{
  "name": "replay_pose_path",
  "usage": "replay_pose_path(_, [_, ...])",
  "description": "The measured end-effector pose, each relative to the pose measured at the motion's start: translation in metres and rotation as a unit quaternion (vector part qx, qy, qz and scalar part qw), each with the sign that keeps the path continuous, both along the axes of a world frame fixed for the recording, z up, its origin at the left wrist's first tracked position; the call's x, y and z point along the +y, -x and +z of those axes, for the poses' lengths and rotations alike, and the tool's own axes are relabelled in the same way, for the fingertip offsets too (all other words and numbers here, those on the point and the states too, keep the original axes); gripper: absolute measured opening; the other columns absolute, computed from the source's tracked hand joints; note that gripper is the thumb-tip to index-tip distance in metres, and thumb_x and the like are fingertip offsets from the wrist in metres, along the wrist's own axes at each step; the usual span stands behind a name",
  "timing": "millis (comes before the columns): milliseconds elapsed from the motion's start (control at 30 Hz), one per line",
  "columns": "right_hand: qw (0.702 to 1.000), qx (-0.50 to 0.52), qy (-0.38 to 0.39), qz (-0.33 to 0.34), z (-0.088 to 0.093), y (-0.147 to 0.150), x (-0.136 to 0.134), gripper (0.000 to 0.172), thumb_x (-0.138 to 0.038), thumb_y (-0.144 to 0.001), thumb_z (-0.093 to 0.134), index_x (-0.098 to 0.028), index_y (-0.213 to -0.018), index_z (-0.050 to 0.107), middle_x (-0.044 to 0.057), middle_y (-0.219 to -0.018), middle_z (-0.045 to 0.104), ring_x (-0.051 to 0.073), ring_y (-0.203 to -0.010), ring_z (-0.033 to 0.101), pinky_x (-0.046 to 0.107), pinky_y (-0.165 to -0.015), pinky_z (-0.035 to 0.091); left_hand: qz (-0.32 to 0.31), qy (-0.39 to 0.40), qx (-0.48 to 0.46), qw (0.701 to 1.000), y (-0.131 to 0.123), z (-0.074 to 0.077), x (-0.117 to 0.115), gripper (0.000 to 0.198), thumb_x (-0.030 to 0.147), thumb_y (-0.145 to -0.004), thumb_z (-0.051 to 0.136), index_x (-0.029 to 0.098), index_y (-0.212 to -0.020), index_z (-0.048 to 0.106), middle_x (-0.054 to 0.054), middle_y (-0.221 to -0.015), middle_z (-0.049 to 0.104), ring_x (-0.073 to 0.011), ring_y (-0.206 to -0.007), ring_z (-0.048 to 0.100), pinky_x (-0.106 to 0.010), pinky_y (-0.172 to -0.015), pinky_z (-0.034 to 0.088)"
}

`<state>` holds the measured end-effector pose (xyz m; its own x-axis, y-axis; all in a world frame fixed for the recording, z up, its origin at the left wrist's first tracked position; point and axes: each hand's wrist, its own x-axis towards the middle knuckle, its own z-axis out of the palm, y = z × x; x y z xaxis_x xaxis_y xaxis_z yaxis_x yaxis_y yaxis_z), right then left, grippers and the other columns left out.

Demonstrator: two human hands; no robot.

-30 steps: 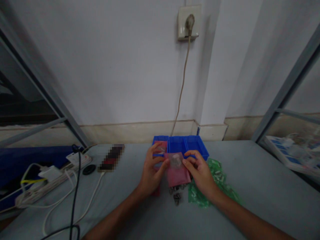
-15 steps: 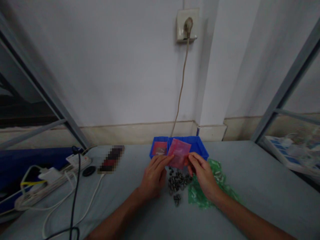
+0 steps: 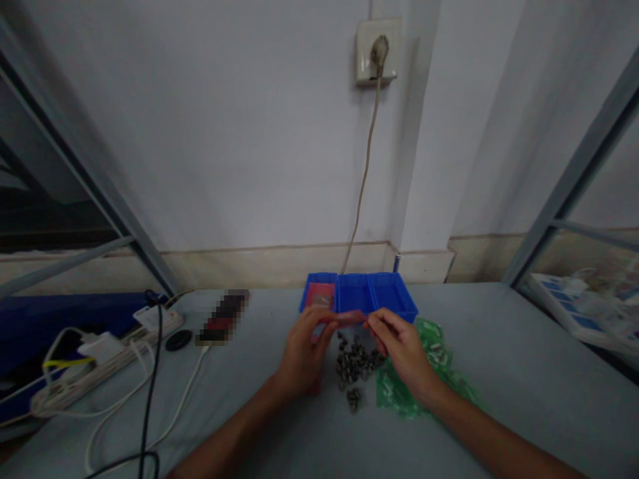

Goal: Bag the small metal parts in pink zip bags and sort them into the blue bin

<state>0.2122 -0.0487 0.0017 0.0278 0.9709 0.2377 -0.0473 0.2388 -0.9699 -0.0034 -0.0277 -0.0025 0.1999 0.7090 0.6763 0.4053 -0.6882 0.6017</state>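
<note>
A small pink plastic bag [image 3: 351, 318] is stretched between my two hands, seen almost edge-on. My left hand [image 3: 305, 347] pinches its left end, and my right hand [image 3: 397, 342] pinches its right end with thumb and fingertips. Below the bag lies a pile of small dark metal parts [image 3: 355, 362], with a little separate cluster [image 3: 354, 399] nearer me. Pink material [image 3: 314, 387] shows under my left hand, mostly hidden by it. Behind my hands stands a blue three-compartment tray [image 3: 354, 293]; another pink bag [image 3: 320, 293] lies in its left compartment.
Green plastic bags [image 3: 404, 392] with pieces inside lie by my right forearm. A phone [image 3: 224, 316], blurred out, lies left with a white cable. Farther left are a black round disc [image 3: 178, 340], a power strip [image 3: 107, 362] and cords. A wall socket [image 3: 378, 53] is behind.
The pink bag has tipped from facing me to nearly edge-on and sits slightly lower in view. My left fingers have curled into a pinch on it, and the tray's middle compartment now shows.
</note>
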Motion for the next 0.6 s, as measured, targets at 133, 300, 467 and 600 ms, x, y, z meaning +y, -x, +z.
replay_pose_path(133, [0.998, -0.027, -0.048, 0.002, -0.001, -0.002, 0.0, 0.039, -0.06, -0.095, 0.07, -0.022, -0.091, 0.078, 0.002, -0.085, 0.063, 0.013, -0.054, 0.048, 0.026, -0.048, 0.037, 0.013, 0.114, -0.048, 0.992, -0.003, 0.002, 0.003, 0.024, 0.04, -0.106, 0.061, 0.02, -0.106, 0.074, -0.004, -0.096, 0.077, -0.0208, -0.088, 0.069, -0.028, -0.076, 0.054])
replay_pose_path(300, [0.999, -0.018, -0.025, 0.04, -0.007, -0.002, 0.002, 0.034, -0.056, -0.097, 0.069, -0.024, -0.103, 0.08, 0.004, -0.092, 0.07, 0.015, -0.058, 0.057, 0.026, -0.048, 0.042, -0.052, 0.182, -0.108, 0.976, -0.005, 0.002, 0.008, 0.029, 0.045, -0.104, 0.063, 0.017, -0.102, 0.073, -0.004, -0.096, 0.076, -0.02, -0.087, 0.068, -0.028, -0.08, 0.053])
replay_pose_path(467, [0.999, -0.035, -0.003, 0.04, -0.003, -0.001, -0.001, 0.041, -0.061, -0.098, 0.067, -0.022, -0.098, 0.08, -0.002, -0.061, 0.058, 0.015, -0.052, 0.05, 0.026, -0.049, 0.036, -0.108, 0.253, -0.15, 0.95, -0.008, -0.004, 0.009, 0.036, 0.05, -0.103, 0.065, 0.017, -0.117, 0.068, -0.005, -0.097, 0.075, -0.0214, -0.088, 0.07, -0.029, -0.076, 0.055])
replay_pose_path(600, [0.999, -0.025, 0.001, 0.031, 0.0, 0.001, -0.003, 0.043, -0.065, -0.094, 0.07, -0.023, -0.095, 0.078, -0.002, -0.062, 0.057, 0.016, -0.052, 0.049, 0.027, -0.048, 0.037, -0.106, 0.261, -0.158, 0.947, -0.009, -0.008, 0.008, 0.057, 0.048, -0.106, 0.062, 0.022, -0.153, 0.042, -0.002, -0.093, 0.072, -0.0194, -0.08, 0.069, -0.028, -0.069, 0.054])
